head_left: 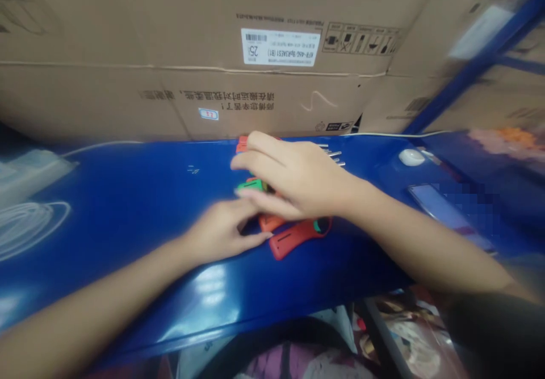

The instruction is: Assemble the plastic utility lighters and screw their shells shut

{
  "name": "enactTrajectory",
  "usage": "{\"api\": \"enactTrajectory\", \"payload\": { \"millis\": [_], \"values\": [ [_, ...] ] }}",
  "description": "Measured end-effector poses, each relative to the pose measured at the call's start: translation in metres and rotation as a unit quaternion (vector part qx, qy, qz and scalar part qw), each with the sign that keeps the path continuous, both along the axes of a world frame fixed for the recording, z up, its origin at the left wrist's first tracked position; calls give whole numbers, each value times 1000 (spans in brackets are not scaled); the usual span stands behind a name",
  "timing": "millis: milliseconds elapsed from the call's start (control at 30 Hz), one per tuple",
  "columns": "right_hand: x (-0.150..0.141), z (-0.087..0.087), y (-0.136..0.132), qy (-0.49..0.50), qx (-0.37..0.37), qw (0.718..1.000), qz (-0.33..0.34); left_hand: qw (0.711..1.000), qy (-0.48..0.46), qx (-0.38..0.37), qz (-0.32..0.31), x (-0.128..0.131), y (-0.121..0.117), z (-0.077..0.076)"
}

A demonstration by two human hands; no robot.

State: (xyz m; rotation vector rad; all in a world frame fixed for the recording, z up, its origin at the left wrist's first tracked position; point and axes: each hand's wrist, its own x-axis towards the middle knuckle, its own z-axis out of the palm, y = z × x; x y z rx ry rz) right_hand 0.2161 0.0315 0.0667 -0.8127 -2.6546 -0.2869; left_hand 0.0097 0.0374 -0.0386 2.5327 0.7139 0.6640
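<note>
My right hand arches over a small pile of tools, fingers curled, with a green plastic handle between fingertips and thumb. Close below it, my left hand has its thumb spread from the fingers, whose tips are partly hidden under the right thumb. An orange handle lies in front of that gap. Touching the left thumb tip is a red slotted handle with a green insert in its rounded end. Another red piece shows behind the right fingers. Several silver metal rods stick out past the right wrist.
The blue tabletop meets a large cardboard box at the back. On the left are a coiled white cable and a pale box. To the right lie a white mouse-like object and a phone.
</note>
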Motion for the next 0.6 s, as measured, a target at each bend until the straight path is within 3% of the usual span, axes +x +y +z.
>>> {"api": "enactTrajectory", "payload": {
  "millis": [133, 400, 600],
  "values": [
    [3, 2, 4, 42, -58, 997, 2, 1000, -4, 14, -8, 0, 1, 1],
    [7, 4, 4, 67, -61, 996, 24, 999, -3, 29, -23, -1, 1, 1],
    [6, 10, -4, 16, -70, 997, -27, 999, -6, 44, -27, -2, 1, 1]
  ]
}}
